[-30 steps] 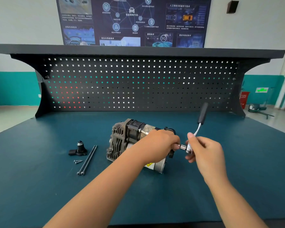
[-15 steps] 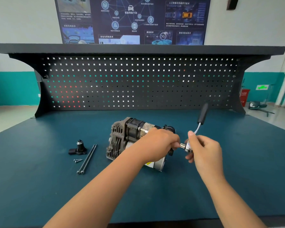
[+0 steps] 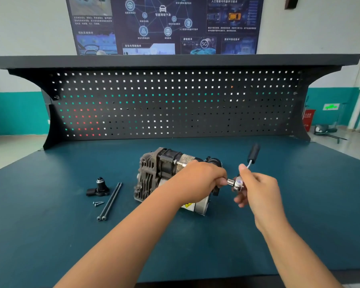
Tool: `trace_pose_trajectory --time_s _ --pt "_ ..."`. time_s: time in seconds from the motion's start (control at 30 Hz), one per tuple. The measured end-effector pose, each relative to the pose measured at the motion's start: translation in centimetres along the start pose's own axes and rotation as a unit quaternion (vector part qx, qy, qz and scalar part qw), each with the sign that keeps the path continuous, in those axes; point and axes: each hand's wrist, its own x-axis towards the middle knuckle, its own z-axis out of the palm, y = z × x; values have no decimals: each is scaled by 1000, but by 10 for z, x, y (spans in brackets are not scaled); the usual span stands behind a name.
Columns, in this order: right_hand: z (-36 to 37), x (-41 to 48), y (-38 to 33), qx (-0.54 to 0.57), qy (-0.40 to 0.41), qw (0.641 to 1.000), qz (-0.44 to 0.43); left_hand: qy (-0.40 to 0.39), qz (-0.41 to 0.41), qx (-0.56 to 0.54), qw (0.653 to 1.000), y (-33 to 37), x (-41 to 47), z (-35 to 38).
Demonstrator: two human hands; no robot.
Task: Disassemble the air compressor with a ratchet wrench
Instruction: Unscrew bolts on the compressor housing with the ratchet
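head: l hand (image 3: 202, 181), r hand (image 3: 260, 192), wrench (image 3: 253, 153) unchanged

The left hand (image 3: 200, 181) hides the right end of the air compressor (image 3: 154, 173) and the socket tip of the ratchet wrench (image 3: 237, 183); the far wall poster (image 3: 164, 23), cut off at the top, carries print too small to read.

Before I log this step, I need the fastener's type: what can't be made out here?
Head view:
- What the socket tip engages: hidden behind the left hand, which pinches the socket end of the silver, black-handled ratchet wrench.
- Grey metal air compressor: right end covered by that hand and forearm.
- Its yellow label: partly covered, too small.
- Two small silver screws: heads too small.
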Motion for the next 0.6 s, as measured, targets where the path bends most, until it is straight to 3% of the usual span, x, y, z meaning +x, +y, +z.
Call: trace_pose_trajectory --time_s 0.07,0.13,0.17,0.23,0.3,0.37,0.47,0.53,0.6 --pt "-1 -6 5 -62 26 984 -164 5 10 17 1000 0 -1 1" --pt "-3 -14 11 -140 24 913 -383 10 17 20 1000 1 -1 -2" --pt "-5 -15 13 -163 1 881 -445 12 14 3 1000 0 -1 -5" --pt "-7 -14 12 -185 -32 858 -478 3 8 -35 999 -1 0 -11" --pt "-8 -14 8 -192 -12 862 -468 -9 1 -48 999 0 1 -14" --pt "-7 -15 0 -165 17 902 -399 -5 -10 -61 998 1 -1 -13" --pt "-1 -4 -12 -47 11 991 -127 8 9 -47 999 3 -3 -10" --pt "1 3 -13 21 2 1000 10 11 6 -52 999 2 -4 -9" --pt "2 2 -9 -6 4 999 -33 15 12 -36 999 2 -4 -7"
